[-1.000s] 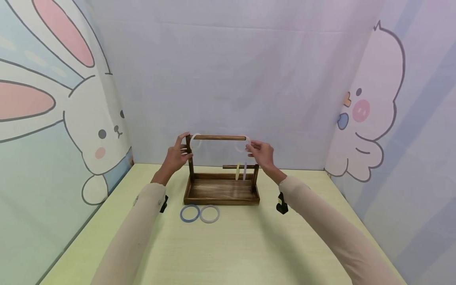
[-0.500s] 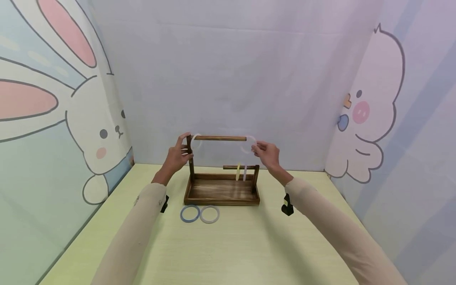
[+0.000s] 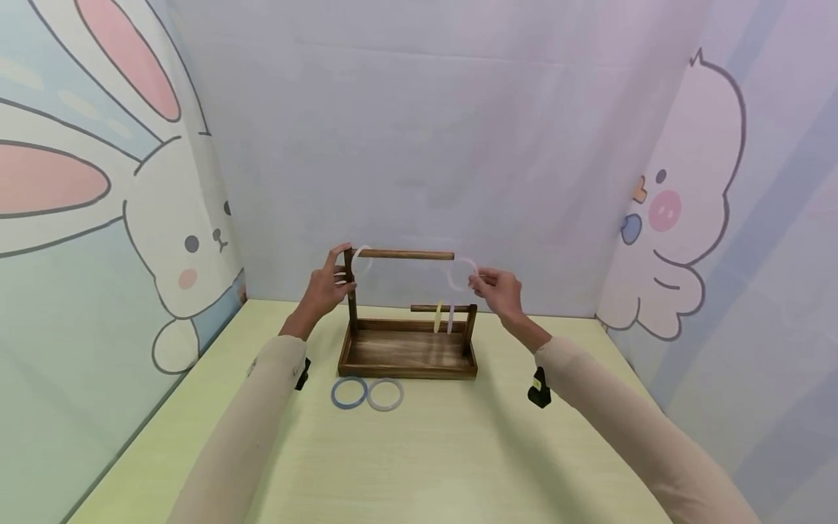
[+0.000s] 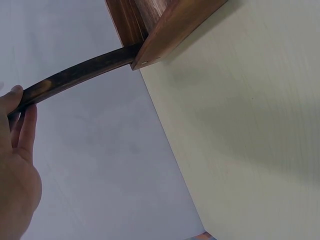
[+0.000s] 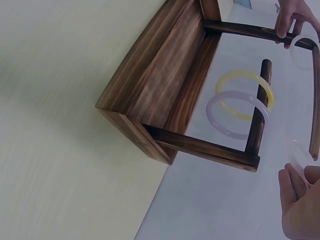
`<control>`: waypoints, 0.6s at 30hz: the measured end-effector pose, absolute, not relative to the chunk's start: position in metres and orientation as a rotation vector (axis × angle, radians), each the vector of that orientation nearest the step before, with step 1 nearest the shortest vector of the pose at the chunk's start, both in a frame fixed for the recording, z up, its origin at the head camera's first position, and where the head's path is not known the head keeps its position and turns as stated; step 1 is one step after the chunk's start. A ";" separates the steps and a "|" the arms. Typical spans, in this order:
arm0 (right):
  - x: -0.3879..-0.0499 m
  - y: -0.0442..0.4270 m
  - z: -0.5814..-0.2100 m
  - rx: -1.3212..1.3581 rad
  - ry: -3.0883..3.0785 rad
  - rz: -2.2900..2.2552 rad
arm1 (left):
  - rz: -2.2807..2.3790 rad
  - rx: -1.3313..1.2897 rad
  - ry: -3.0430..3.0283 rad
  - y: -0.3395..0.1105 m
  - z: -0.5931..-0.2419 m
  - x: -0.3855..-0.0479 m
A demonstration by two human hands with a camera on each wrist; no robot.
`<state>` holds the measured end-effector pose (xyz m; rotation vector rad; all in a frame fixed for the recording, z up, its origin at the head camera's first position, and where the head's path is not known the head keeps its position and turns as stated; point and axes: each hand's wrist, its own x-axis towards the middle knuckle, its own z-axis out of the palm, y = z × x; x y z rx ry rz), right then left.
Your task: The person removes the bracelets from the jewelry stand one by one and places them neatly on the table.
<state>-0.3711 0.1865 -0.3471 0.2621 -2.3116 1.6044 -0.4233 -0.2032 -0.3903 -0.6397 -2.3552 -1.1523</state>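
Note:
My left hand [image 3: 324, 287] grips the top of the tall left post of the dark wooden rack [image 3: 406, 371]; the left wrist view shows thumb and fingers around that post [image 4: 75, 75]. A white ring [image 3: 362, 260] hangs on the long upper bar [image 3: 406, 255] close to the post. Just off the bar's free right end, my right hand [image 3: 500, 292] pinches a pale pinkish ring [image 3: 463, 274] by its right edge. On the short lower bar hang a yellow ring [image 5: 243, 74] and a pale purple ring [image 5: 215, 117].
A blue ring [image 3: 349, 392] and a pale ring [image 3: 385, 394] lie side by side on the table [image 3: 419, 466], in front of the rack. Cloth walls [image 3: 419, 145] stand behind and at both sides.
My right hand has moved right, away from the upper bar's end, carrying the pale pinkish ring, which was around or beside that end earlier. My left hand has stayed on the post.

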 end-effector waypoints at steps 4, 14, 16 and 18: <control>-0.365 0.186 -0.348 0.299 -2.323 1.603 | -1.155 -0.646 -2.351 -0.203 -0.388 -0.423; -0.351 0.181 -0.353 0.361 -2.370 1.574 | -1.139 -0.636 -2.356 -0.203 -0.390 -0.424; -0.349 0.180 -0.355 0.377 -2.368 1.600 | -1.141 -0.636 -2.357 -0.203 -0.390 -0.423; -0.346 0.180 -0.358 0.399 -2.371 1.626 | -1.144 -0.632 -2.361 -0.204 -0.391 -0.423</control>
